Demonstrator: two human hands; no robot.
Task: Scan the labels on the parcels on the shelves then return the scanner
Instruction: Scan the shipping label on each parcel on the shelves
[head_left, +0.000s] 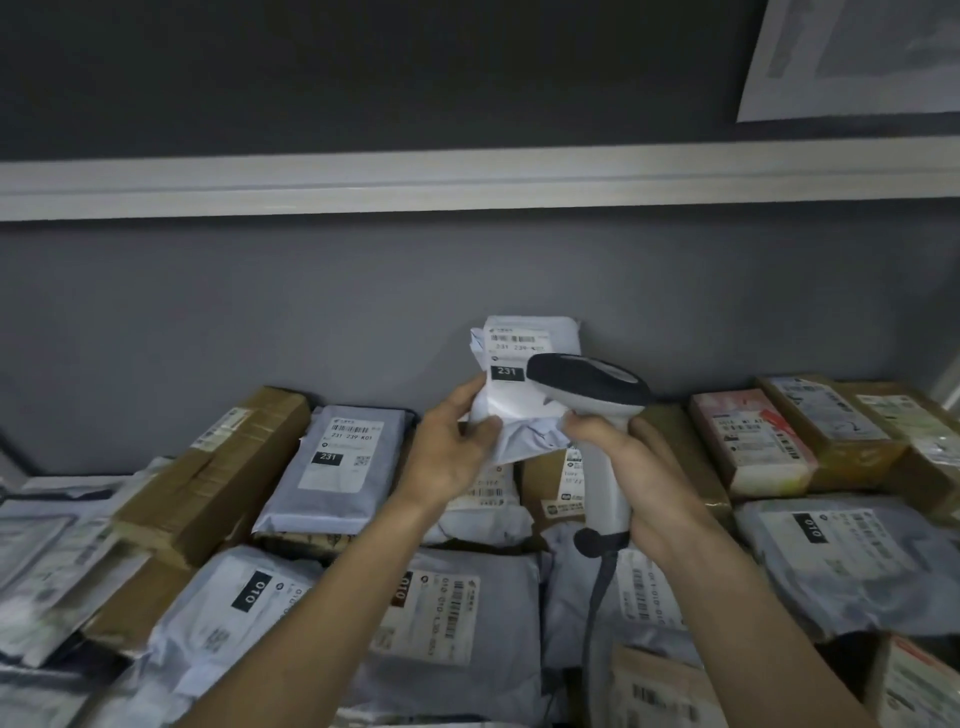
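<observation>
Holding a grey mailer parcel (519, 395) upright above the shelf's (156, 187) rear edge, the left hand (452, 452) grips its lower corner while the right hand (639, 483) wraps the scanner (592, 410) handle, head close to the label (511, 348). Risk: the creased, tilted label may misread; the trailing cable (597, 597) could snag the parcels below.

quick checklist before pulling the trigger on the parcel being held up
1. Left hand grips the held parcel by its lower edge: ok.
2. Right hand holds the scanner by its handle: ok.
3. Parcel label faces the camera, barcode showing: ok.
4. Scanner head aimed at the barcode: cannot tell; it overlaps the label's lower right.
5. Scanner cable hangs free over the parcels below: ok.
</observation>
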